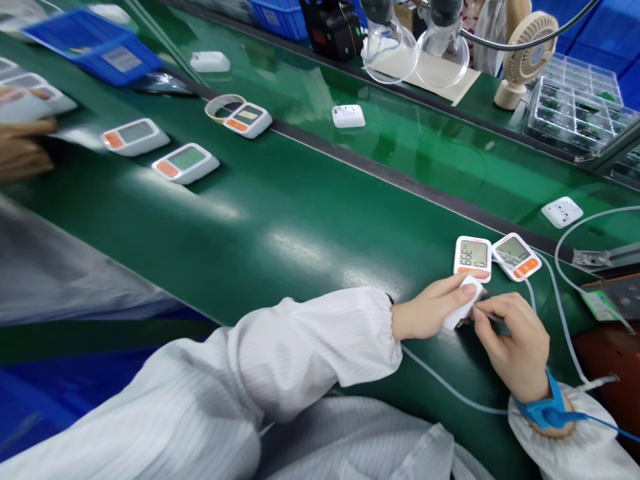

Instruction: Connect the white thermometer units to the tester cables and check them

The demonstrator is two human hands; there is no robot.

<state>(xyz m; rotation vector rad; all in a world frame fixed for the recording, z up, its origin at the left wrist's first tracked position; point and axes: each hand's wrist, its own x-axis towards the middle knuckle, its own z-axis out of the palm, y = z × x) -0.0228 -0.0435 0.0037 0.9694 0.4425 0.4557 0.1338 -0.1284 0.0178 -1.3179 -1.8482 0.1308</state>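
Note:
My left hand [434, 308] holds a small white device [463, 305] on its edge, fingers closed around it. Its face is turned from the camera; it looks like one of the white monitors nearby. At its lower right side, my right hand [515, 340] pinches with thumb and forefinger; what lies between them is too small to make out. A blue wrist strap [547, 408] circles the right wrist. Just beyond my hands lie a white monitor [473, 255] with lit digits and a second monitor [517, 257] with orange buttons, tilted against it. A thin pale tube [450, 387] runs below my hands.
Several monitors lie at left, including one [186, 163] on the green bench [280, 227]. A blue bin [95, 47] stands behind them. A co-worker's blurred hand [23, 100] is at far left. White casings [349, 116] sit on the far strip, with a fan [529, 57] behind.

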